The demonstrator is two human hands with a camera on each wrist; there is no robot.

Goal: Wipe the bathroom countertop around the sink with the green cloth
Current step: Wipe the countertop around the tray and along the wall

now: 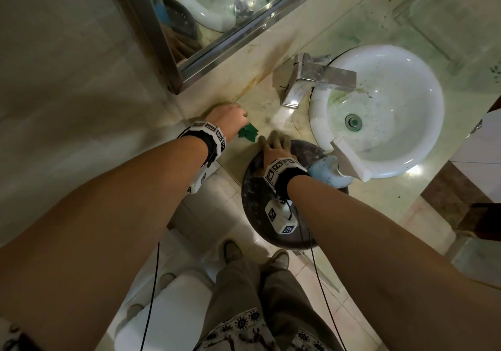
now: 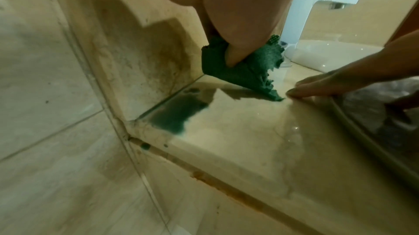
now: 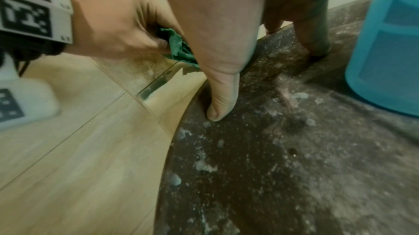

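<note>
My left hand (image 1: 227, 116) grips the crumpled green cloth (image 1: 58, 131) and presses it onto the beige countertop (image 1: 260, 98) at the far left corner, by the stained backsplash. In the left wrist view the green cloth (image 2: 240, 67) bunches under my palm against the wall, and a green smear (image 2: 179, 111) lies beside it. My right hand (image 1: 273, 147) rests with straight fingers on the rim of a dark round basin (image 1: 306, 155); its thumb (image 3: 221, 102) hooks over the basin's edge (image 3: 188, 131). The white sink (image 1: 379, 106) and the metal tap (image 1: 311, 77) stand to the right.
A blue plastic container (image 1: 329, 170) sits in the dark basin (image 3: 294, 149). A mirror (image 1: 217, 12) hangs above the backsplash. A tiled wall (image 1: 67, 79) closes off the left side. The floor tiles (image 1: 217, 215) and my feet show below the counter's edge.
</note>
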